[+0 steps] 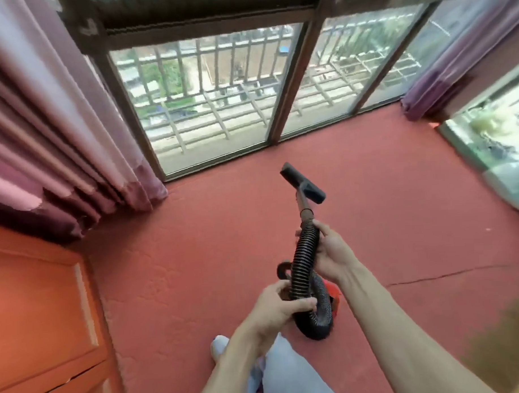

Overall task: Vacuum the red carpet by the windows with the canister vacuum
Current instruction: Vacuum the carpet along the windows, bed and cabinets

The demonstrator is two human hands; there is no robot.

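Head view: the right hand (pixel 328 249) curls its grip round the black hose (pixel 303 265); the left hand (pixel 281 308) holds it lower — beside the red canister (pixel 334 295). The nozzle (pixel 303 183) hangs over the red carpet (pixel 210 251).

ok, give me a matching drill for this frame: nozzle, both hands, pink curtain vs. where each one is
Things:
1. nozzle
2. left hand
3. right hand
4. pink curtain

Places:
A. grips the hose low, by its loop
B. far left, beside the windows
C. grips the hose high, just under the rigid tube
D. at the tube's far end, toward the windows

Pairs: 1-D, 2-A, 3-C, 4-B
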